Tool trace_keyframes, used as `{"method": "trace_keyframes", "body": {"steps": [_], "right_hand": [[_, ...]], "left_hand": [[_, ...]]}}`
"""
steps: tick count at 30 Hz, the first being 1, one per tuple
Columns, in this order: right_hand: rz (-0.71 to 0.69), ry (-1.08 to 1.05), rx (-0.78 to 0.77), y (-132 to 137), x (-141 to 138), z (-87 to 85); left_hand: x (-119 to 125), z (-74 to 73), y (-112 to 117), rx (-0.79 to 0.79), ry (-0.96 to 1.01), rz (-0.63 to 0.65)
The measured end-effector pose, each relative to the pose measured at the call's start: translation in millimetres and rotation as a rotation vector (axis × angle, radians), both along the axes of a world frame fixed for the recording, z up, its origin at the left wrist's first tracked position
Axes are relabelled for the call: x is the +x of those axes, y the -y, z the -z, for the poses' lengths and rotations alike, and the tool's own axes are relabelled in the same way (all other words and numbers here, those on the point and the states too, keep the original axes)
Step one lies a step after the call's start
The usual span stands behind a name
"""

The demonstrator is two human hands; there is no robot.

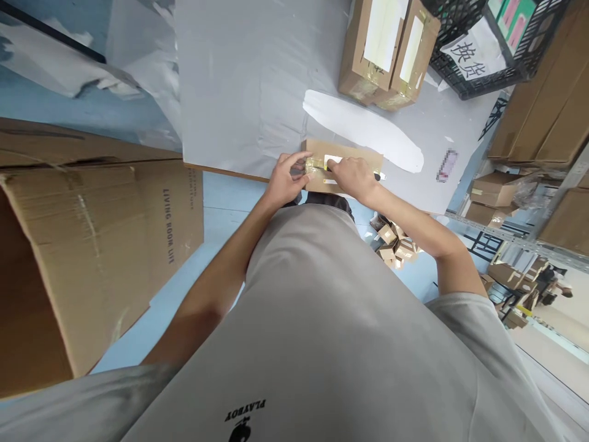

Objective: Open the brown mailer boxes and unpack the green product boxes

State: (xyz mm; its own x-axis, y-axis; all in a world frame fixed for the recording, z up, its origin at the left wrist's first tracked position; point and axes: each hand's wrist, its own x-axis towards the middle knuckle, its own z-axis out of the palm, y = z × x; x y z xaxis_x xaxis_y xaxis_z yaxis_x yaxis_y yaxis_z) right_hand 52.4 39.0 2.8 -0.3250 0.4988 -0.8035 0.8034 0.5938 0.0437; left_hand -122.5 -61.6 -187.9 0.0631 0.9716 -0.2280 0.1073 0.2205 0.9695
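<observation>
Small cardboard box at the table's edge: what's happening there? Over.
Left hand on small cardboard box, taped end. Right hand gripping black-and-yellow tool over it. White paper just beyond, not covering it.

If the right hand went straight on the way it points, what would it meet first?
Most likely the left hand, at the taped end of the box, beyond the tip of what looks like a cutter, though depth is hard to judge.
</observation>
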Motion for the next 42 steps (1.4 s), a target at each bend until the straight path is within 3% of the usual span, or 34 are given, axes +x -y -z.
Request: {"method": "trace_keyframes", "body": {"steps": [3,10,17,22,29,37,42], "right_hand": [[0.005,0.069,0.019,2,12,-6.7],[0.084,0.274,0.059,9,72,-24.5],[0.159,0.253,0.072,17,90,-25.3],[0.173,0.261,0.059,11,130,-26.3],[0.130,0.141,0.029,6,170,-7.9],[0.072,-0.056,0.003,-4,200,17.1],[0.044,-0.169,-0.067,-10,218,32.4]], "left_hand": [[1,0.5,1,-0.002,0.029,-0.006],[6,0.4,3,-0.032,0.036,-0.037],[5,-6.6,4,-0.056,0.029,-0.047],[6,-11.1,0,-0.088,-0.009,-0.069],[16,-17.2,-2,-0.088,-0.173,-0.173],[67,-16.1,-27,0.000,-0.516,-0.424],[85,-11.5,-30,-0.050,-0.629,-0.522]]}}
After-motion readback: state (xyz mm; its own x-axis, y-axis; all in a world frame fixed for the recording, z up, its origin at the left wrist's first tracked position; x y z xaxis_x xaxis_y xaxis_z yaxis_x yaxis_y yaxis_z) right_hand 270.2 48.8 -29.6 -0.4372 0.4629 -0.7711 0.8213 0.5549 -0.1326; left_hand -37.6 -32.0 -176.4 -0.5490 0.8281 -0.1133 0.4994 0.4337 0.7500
